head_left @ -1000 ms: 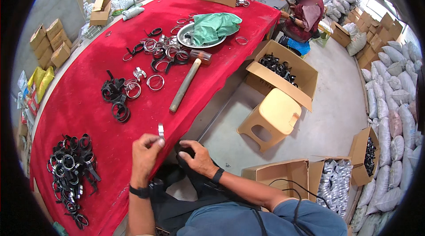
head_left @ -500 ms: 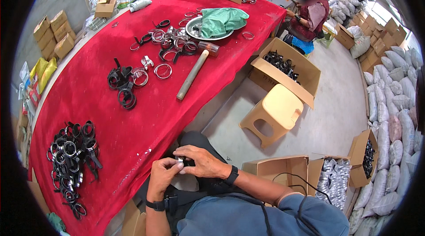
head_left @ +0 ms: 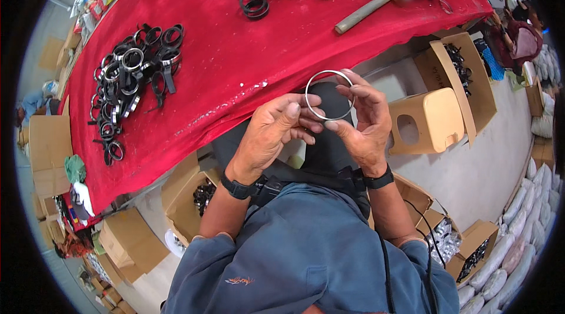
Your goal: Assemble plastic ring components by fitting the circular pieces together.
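Box: an open cardboard box (head_left: 465, 75) holds dark rings.
Ring: thin, silvery metal ring (head_left: 329, 95).
Hands: my left hand (head_left: 276, 128) and right hand (head_left: 365, 117) pinch it.

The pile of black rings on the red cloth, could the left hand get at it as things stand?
Probably yes. The pile of black rings lies open on the red cloth with nothing between it and the left hand, though that hand now shares a thin metal ring with the right hand.
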`<control>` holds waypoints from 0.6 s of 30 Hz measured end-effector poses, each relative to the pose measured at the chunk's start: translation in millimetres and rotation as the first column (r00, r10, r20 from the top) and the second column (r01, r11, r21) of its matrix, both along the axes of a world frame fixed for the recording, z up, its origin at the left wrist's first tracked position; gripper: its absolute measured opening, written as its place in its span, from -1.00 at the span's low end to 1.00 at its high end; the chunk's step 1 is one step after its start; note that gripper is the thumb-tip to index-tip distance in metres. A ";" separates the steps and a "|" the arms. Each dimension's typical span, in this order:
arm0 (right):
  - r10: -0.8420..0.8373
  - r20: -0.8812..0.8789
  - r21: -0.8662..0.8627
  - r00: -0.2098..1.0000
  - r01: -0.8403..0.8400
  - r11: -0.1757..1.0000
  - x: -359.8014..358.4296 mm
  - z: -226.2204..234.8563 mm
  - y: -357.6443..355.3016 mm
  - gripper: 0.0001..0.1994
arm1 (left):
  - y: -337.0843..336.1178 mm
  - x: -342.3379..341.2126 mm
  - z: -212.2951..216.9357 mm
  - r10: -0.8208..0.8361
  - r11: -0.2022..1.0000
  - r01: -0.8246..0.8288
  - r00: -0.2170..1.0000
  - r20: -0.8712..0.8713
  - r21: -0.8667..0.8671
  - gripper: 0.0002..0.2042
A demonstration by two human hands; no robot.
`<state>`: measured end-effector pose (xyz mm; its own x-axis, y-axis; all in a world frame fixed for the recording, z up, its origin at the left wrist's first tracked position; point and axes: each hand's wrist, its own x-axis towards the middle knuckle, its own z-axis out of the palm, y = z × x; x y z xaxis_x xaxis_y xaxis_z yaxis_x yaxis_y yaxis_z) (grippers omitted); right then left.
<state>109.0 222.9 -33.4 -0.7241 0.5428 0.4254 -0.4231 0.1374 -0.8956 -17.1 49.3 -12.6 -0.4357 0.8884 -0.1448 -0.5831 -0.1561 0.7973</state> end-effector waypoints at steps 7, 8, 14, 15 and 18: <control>0.093 0.142 -0.032 0.985 -0.090 0.995 1.7 -2.5 -10.0 -0.14 | -5.8 8.6 6.8 0.149 0.989 -0.149 0.987 -0.061 -0.002 -0.81; 0.159 0.186 -0.085 0.970 -0.146 0.986 3.4 -2.1 -10.1 -0.04 | -6.3 7.8 7.5 0.122 0.986 -0.143 0.969 -0.217 -0.085 -0.83; 0.394 0.343 -0.324 0.853 -0.286 0.902 10.3 -6.3 -1.0 -0.12 | -1.1 7.1 8.1 -0.094 0.972 -0.138 0.513 -0.853 -0.190 -0.84; 0.394 0.334 -0.319 0.856 -0.291 0.902 12.4 -8.3 1.2 -0.12 | 0.4 7.2 5.5 -0.113 0.974 -0.122 0.472 -0.875 -0.192 -0.84; 0.427 0.297 -0.412 0.854 -0.289 0.864 14.9 -15.1 6.2 -0.23 | 4.0 -3.4 5.4 -0.190 0.974 -0.027 0.458 -0.869 -0.227 -0.82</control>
<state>123.9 229.1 -48.5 -0.9594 0.2726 -0.0724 -0.0133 -0.3002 -0.9538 -20.6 53.3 -7.2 -0.3522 0.9291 0.1130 0.4458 0.0604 0.8931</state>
